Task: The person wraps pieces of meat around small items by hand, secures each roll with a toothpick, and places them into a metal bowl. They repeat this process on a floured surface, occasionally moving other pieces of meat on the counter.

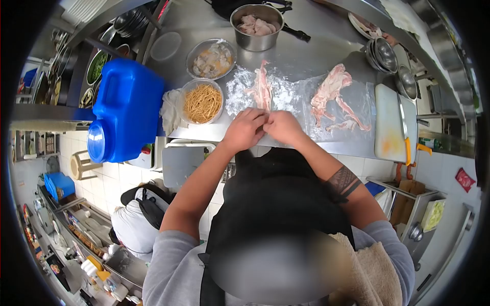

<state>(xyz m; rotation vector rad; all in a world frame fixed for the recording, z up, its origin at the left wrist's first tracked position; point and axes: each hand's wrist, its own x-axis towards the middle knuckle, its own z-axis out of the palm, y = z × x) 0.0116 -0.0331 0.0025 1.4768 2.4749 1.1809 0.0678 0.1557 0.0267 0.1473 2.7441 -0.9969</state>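
A long strip of raw meat (262, 89) lies on a patch of white powder (287, 92) on the steel table. At its near end, my left hand (246, 128) and my right hand (285, 126) meet, fingers pinched together on the meat. Whether the fingertips also hold something small is hidden. To the right, more pale raw meat (333, 94) is spread on a clear plastic sheet (363, 102). Left of the powder stands a tub of thin tan sticks (203, 104), with a bowl of pale, wet pieces (212, 59) behind it.
A steel pot (256, 42) of raw meat stands at the back. A large blue jug (125, 104) and a white cloth (173, 109) are at left. At right, an orange-handled knife (407, 148) lies on a cutting board (389, 125) near stacked metal bowls (383, 55). Another person (137, 224) is behind at left.
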